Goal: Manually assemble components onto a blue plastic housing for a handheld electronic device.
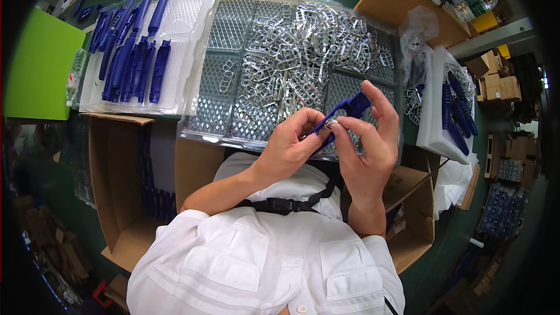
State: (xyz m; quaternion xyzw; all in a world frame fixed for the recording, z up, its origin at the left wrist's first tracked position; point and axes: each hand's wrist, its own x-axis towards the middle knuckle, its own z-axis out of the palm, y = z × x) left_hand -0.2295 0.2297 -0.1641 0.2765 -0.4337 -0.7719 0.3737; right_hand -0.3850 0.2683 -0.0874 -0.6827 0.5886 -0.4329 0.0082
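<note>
At far left, an upright bright-green panel (44,64). Just beside its right edge stands a clear bottle (74,76) with a red-and-white label; the lettering is too small to read. Next, a clear tray (189,17) bears dark-blue plastic parts (158,70), laid roughly side by side. Below it, an open cardboard box (109,163) contains further blue pieces (166,203).

At centre, a large compartmented tray (230,26) carries a loose heap of silver metal clips (318,38), with one clip (226,76) lying apart on the left. In front of the tray's near edge, the left hand (286,146) grips a blue housing (354,104) between thumb and fingers; the housing is tilted, its upper end to the right. The right hand (370,160) pinches a small silver piece (332,121) against the housing with thumb and forefinger, another finger raised.

At right, a white foam tray (427,116) holds blue handles (458,105). Above it, a bottle (483,1) bears a green label, its print not legible
</note>
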